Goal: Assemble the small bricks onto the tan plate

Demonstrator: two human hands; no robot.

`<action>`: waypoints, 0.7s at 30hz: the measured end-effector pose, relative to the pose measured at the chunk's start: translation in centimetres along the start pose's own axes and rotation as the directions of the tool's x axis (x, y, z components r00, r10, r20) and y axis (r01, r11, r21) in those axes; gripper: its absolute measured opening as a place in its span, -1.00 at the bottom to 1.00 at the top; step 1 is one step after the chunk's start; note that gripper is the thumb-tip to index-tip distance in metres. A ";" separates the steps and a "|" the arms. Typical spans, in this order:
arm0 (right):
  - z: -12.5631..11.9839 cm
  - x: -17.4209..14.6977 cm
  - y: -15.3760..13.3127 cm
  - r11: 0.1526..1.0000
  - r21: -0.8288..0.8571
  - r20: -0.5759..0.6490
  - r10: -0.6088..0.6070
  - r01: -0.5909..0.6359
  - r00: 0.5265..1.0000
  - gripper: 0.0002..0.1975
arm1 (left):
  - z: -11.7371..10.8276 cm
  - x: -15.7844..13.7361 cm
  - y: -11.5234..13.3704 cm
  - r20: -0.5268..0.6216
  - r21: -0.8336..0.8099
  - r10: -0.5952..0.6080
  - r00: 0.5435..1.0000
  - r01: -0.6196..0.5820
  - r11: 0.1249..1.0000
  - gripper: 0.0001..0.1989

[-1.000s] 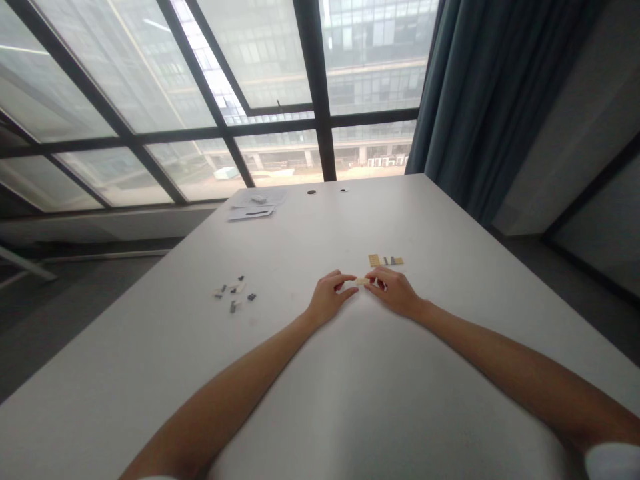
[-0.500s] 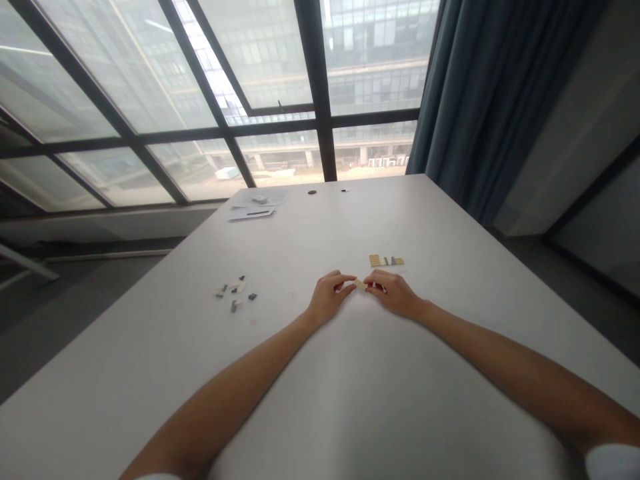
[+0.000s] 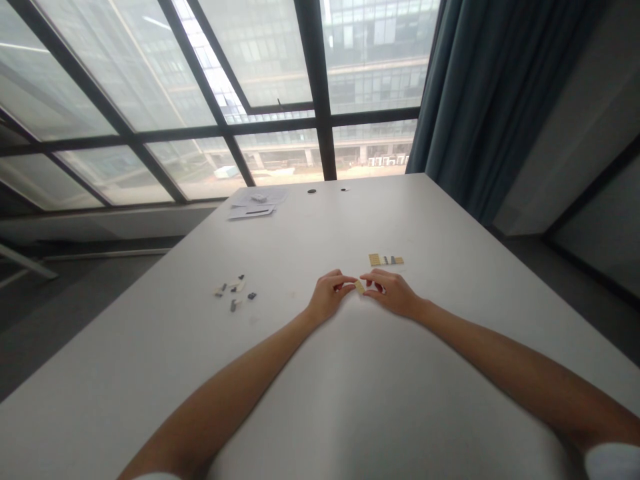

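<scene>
A small pale-yellow toy brick [image 3: 359,288] is held low over the table, slanting between my two hands. My left hand [image 3: 330,293] pinches its left side between thumb and fingertips. On the other side, my right hand [image 3: 389,291] has its index finger by the brick's upper end and its thumb at the lower right edge. How firmly the right fingertips press on it is too small to make out. Just beyond my right hand lies a row of tan, white and grey bricks [image 3: 385,260].
Several loose grey, white and black bricks [image 3: 235,290] are scattered on the white table [image 3: 310,247] to the left. Papers [image 3: 253,203] lie at the far left corner. A dark round disc [image 3: 312,191] and a small black-and-white item [image 3: 345,190] sit near the far edge.
The brick has turned to a steeper slant between my fingers. My right index finger has moved a little to the left, and its fingers are wider apart. My left hand stays nearly still.
</scene>
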State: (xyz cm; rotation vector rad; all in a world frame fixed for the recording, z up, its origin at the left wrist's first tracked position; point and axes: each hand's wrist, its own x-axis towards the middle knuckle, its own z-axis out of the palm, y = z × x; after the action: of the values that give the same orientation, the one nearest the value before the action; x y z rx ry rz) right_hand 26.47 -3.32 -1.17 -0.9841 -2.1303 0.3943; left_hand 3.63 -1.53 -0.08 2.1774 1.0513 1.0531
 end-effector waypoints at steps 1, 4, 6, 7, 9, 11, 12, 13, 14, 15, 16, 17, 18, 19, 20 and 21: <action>0.1 0.0 0.1 1.000 0.004 0.006 -0.003 0.003 1.000 -0.73 | 0.0 0.0 0.0 0.002 -0.006 0.005 1.000 -0.005 1.000 -0.71; 0.1 -0.1 0.2 1.000 0.023 0.023 -0.014 0.014 1.000 -0.71 | 0.1 0.0 0.0 -0.005 -0.005 0.007 1.000 -0.007 1.000 -0.74; 0.1 -0.1 0.2 0.999 0.034 0.031 -0.019 0.017 0.999 -0.72 | 0.1 0.0 -0.1 -0.013 0.011 -0.008 1.000 0.008 1.000 -0.77; 0.1 -0.1 0.1 0.999 0.038 0.035 -0.019 0.018 0.999 -0.73 | 0.1 0.0 -0.2 -0.016 0.019 -0.016 1.000 0.016 1.000 -0.79; 0.0 -0.1 0.1 0.999 0.043 0.040 -0.017 0.015 0.999 -0.74 | 0.1 0.1 -0.1 -0.019 0.034 -0.025 1.000 0.026 0.999 -0.81; 0.0 -0.1 0.0 0.999 0.045 0.038 -0.013 0.012 0.999 -0.76 | 0.1 0.0 0.0 -0.016 0.044 -0.028 0.999 0.029 0.999 -0.80; 0.0 -0.1 0.0 0.999 0.043 0.036 -0.011 0.010 0.999 -0.76 | 0.1 0.0 0.0 -0.014 0.048 -0.030 0.999 0.030 0.998 -0.80; 0.0 -0.1 0.0 0.999 0.040 0.033 -0.009 0.008 0.999 -0.77 | 0.0 0.0 0.1 -0.010 0.051 -0.031 0.999 0.031 0.998 -0.79; 0.0 -0.1 0.0 0.999 0.036 0.029 -0.007 0.006 1.000 -0.77 | 0.0 0.0 0.2 -0.005 0.052 -0.031 1.000 0.031 0.998 -0.77; 0.0 -0.1 0.0 1.000 0.031 0.025 -0.004 0.004 1.000 -0.78 | 0.0 0.0 0.3 -0.002 0.052 -0.030 1.000 0.030 0.998 -0.77; 0.0 -0.1 0.0 1.000 0.023 0.021 -0.001 0.001 1.000 -0.78 | 0.0 0.0 0.3 0.002 0.050 -0.028 1.000 0.027 0.998 -0.76; 0.0 -0.1 0.0 1.000 0.014 0.015 0.001 -0.001 1.000 -0.78 | 0.0 0.0 0.3 0.006 0.047 -0.023 1.000 0.022 0.999 -0.76; 0.0 -0.1 -0.1 1.000 0.006 0.007 0.005 -0.005 1.000 -0.79 | 0.0 0.0 0.3 0.012 0.043 -0.015 1.000 0.015 0.999 -0.77; -0.1 -0.1 -0.1 1.000 -0.003 -0.002 0.010 -0.010 1.000 -0.79 | 0.0 0.0 0.3 0.021 0.039 -0.007 1.000 0.006 0.999 -0.77; -0.1 -0.1 -0.1 1.000 -0.009 -0.014 0.017 -0.017 1.000 -0.79 | 0.0 0.0 0.2 0.029 0.034 0.000 1.000 -0.001 0.999 -0.76; -0.1 -0.1 -0.2 1.000 -0.011 -0.026 0.024 -0.024 0.999 -0.79 | 0.0 -0.1 0.2 0.039 0.030 0.006 0.999 -0.007 1.000 -0.75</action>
State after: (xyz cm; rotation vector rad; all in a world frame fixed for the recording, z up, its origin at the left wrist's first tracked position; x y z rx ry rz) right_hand 26.51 -3.51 -1.07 -1.0167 -2.1019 0.3797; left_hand 3.68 -1.71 0.08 2.2180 1.0493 0.9996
